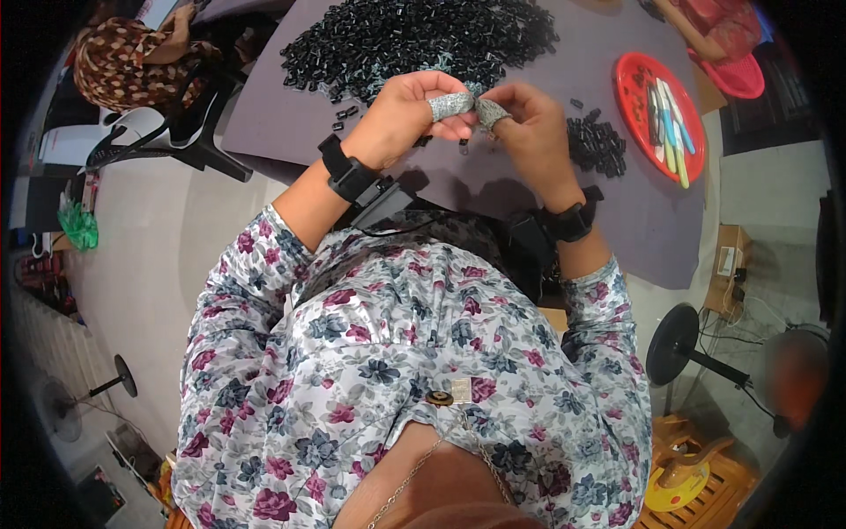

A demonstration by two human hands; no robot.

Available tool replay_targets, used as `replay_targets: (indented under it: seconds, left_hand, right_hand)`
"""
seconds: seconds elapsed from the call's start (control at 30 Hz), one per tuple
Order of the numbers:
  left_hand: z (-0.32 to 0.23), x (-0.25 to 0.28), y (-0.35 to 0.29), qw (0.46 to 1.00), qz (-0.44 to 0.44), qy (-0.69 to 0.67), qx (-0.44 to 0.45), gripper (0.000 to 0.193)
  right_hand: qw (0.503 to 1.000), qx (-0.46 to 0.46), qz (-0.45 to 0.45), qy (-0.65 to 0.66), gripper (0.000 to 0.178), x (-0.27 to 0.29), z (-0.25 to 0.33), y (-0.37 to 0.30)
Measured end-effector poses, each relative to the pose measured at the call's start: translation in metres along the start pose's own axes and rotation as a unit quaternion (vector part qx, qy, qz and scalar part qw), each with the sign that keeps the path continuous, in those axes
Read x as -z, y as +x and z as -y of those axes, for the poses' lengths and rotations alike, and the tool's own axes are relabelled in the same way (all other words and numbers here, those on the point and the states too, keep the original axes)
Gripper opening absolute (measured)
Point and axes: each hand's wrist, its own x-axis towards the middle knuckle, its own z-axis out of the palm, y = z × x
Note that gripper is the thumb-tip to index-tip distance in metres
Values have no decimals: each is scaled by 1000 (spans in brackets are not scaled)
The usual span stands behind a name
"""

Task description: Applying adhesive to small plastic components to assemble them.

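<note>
My left hand (pixel 407 115) and my right hand (pixel 531 132) meet over the near side of a large heap of small black plastic pieces (pixel 397 44). Both are closed in a pinch, fingertips nearly touching. Whatever sits between them is tiny and mostly covered by the fingers; only a dark speck shows. Grey knitted covers wrap a digit on each hand, one cover (pixel 452 107) on the left and another cover (pixel 491 114) on the right. Just below the fingers lies a loose piece (pixel 463 148). Beside my right hand is a smaller pile of black pieces (pixel 597 146).
A red round tray (pixel 627 75) at the table's right holds slim tools with white, blue and green handles (pixel 671 132). The grey-purple tablecloth (pixel 656 234) reaches the near edge. Other people sit at the far left and far right. A black chair (pixel 211 145) stands left.
</note>
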Motion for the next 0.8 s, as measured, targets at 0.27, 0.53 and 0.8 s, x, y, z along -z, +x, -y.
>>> replay_targets:
  seconds: [0.27, 0.53, 0.8]
  left_hand:
    - [8, 9, -8, 1000, 3, 19, 12, 14]
    - [15, 28, -17, 997, -50, 23, 59, 15]
    - [16, 28, -22, 997, -41, 19, 56, 17]
  right_hand:
    - [998, -18, 49, 33, 11, -4, -10, -4]
    - [925, 114, 126, -341, 21, 1, -23, -5]
    - [965, 21, 153, -211, 19, 6, -31, -3]
